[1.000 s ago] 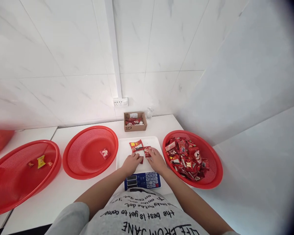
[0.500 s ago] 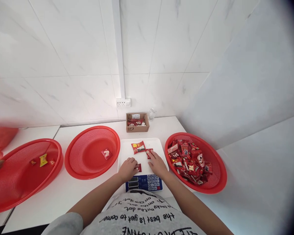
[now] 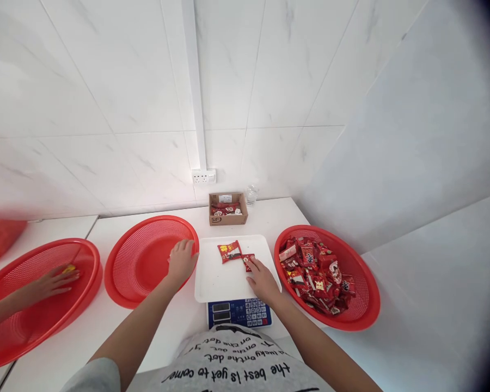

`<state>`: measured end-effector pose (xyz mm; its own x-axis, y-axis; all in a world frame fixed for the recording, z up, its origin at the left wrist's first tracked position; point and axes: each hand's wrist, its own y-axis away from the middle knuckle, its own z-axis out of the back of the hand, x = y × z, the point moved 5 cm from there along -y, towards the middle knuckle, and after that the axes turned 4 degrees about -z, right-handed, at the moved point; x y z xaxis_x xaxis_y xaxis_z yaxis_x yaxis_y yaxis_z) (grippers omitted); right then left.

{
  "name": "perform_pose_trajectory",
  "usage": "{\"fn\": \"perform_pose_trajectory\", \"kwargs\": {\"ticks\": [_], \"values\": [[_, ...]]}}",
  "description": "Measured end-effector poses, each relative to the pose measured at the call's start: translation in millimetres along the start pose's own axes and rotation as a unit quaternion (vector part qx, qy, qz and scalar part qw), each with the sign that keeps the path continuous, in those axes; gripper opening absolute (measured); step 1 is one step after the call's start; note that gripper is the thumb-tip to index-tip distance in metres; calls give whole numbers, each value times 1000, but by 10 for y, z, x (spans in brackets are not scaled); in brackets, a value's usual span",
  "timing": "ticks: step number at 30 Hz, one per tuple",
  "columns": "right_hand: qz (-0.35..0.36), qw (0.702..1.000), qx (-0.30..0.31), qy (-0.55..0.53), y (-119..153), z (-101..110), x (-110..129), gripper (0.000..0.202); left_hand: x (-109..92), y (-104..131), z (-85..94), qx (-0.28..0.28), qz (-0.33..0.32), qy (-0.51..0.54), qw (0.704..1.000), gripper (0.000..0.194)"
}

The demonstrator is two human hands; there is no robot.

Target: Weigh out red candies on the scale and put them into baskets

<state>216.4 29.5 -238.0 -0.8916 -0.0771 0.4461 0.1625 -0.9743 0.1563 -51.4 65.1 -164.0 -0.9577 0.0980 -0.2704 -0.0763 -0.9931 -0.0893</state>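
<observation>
My left hand (image 3: 182, 262) is over the right side of the middle red basket (image 3: 124, 234), its fingers stretched out. A bit of a red packet (image 3: 169, 259) shows beside it; the rest is hidden by the hand. On the white tray (image 3: 224, 286) of a weighing scale (image 3: 239, 313), my right hand (image 3: 263, 280) rests its fingertips on a small red snack packet (image 3: 248, 261), with the thumb apart. Touching that packet's left side is a larger red and yellow snack packet (image 3: 229, 251).
At right stands a red basket (image 3: 373, 296) heaped with red packets. Behind the tray are a cardboard box (image 3: 228, 219) of packets and a clear glass (image 3: 251, 195). Another person's hand (image 3: 55, 282) reaches into the left red basket (image 3: 93, 256), over a yellow packet (image 3: 69, 269).
My left hand has moved left from the tray to the middle basket. The small packet under it has gone from the tray. The other person's hand has reached further into the left basket.
</observation>
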Motion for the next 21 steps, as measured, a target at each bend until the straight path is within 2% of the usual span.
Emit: {"fn": "perform_pose_trajectory", "kwargs": {"ticks": [3, 5, 8, 11, 14, 16, 21], "values": [[-2, 1000, 0, -7, -8, -13, -17, 55, -393, -47, -270, 61, -109, 17, 992, 41], [2, 1000, -5, -13, -9, -9, -19, 55, -653, -78, -471, 103, -159, 32, 981, 47], [10, 1000, -11, -20, -8, 1, -23, 56, -882, -153, -675, 145, -176, 44, 973, 54], [12, 1000, -5, -24, -9, -2, -36, 56, -928, -223, -719, 154, -167, 44, 973, 55], [-1, 1000, -2, -17, -11, -17, -57, 55, -837, -226, -626, 144, -154, 39, 977, 55], [-4, 1000, -8, -11, -9, -24, -61, 53, -679, -195, -495, 126, -132, 32, 983, 54], [4, 999, -31, -15, -8, -12, -61, 46, 62, -40, -13, 4, 7, -2, 1000, 43]]}}
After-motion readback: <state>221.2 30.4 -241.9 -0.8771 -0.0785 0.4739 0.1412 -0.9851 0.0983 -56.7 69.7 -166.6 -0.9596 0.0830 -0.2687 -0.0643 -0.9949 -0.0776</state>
